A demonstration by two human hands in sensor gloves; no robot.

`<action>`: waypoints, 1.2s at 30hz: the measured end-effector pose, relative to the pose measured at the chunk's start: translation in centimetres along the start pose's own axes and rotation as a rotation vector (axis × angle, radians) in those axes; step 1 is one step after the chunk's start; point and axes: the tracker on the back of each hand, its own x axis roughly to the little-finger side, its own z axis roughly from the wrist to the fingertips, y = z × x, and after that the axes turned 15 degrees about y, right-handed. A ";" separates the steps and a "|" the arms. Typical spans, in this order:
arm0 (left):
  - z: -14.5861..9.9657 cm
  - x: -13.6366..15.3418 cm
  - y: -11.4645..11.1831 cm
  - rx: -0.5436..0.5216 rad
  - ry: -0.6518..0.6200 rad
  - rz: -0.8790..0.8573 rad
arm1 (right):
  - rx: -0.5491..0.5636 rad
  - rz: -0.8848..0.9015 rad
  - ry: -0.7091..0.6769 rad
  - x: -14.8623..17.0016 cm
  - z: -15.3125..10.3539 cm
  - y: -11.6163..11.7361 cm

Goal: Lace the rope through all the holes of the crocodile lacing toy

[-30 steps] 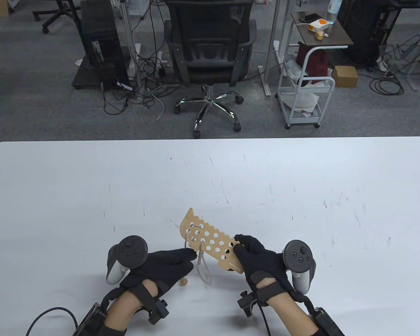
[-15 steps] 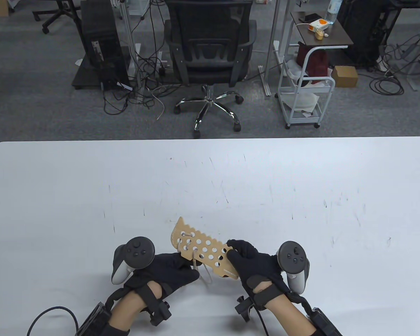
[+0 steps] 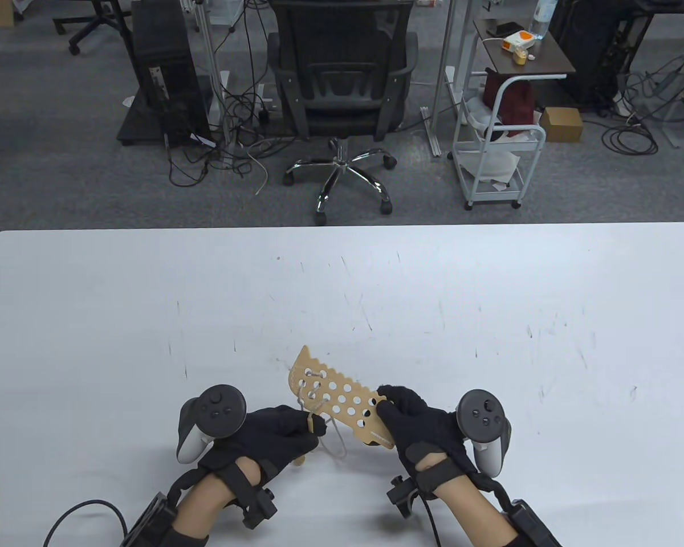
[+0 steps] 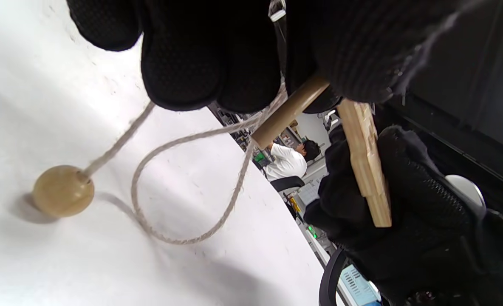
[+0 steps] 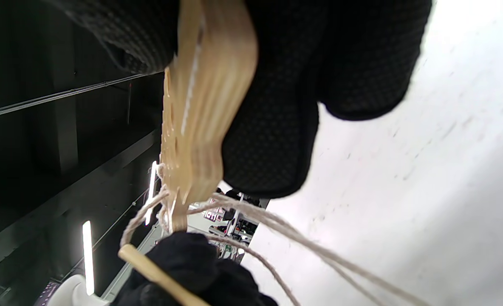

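Note:
The wooden crocodile lacing board (image 3: 336,399) with several round holes is held tilted above the table, rope laced through a few holes at its far left end. My right hand (image 3: 402,410) grips its near right end (image 5: 200,85). My left hand (image 3: 308,424) pinches the wooden needle (image 3: 311,420) at the rope's tip, just below the board's left part; the needle shows between my fingers in the left wrist view (image 4: 289,112). The pale rope (image 3: 336,441) hangs in a loop to the table (image 4: 179,238). A wooden bead (image 4: 62,191) ends the rope on the table (image 3: 300,459).
The white table (image 3: 490,319) carries only scuff marks. Beyond its far edge stand an office chair (image 3: 342,85), a white cart (image 3: 499,142) and cables on the floor.
My left hand came out from under the board and now pinches the wooden needle in plain sight. The board shifted left and down, then back up to the right.

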 end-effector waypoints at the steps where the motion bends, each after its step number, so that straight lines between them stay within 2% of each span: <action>1: -0.1 0.0 0.2 -0.013 -0.005 -0.008 | 0.005 -0.007 0.002 0.0 0.0 -0.1; 8: -0.6 0.0 1.5 -0.106 -0.030 -0.081 | 0.042 -0.008 0.032 0.3 0.4 -1.0; 17: -1.2 0.2 2.9 -0.181 -0.047 -0.145 | 0.063 -0.004 0.059 0.8 0.9 -1.7; 22: -1.5 0.6 3.8 -0.204 -0.038 -0.238 | 0.068 -0.009 0.077 1.0 1.2 -2.2; 36: -2.4 1.3 5.8 -0.341 -0.037 -0.293 | 0.126 -0.071 0.114 1.8 2.2 -3.8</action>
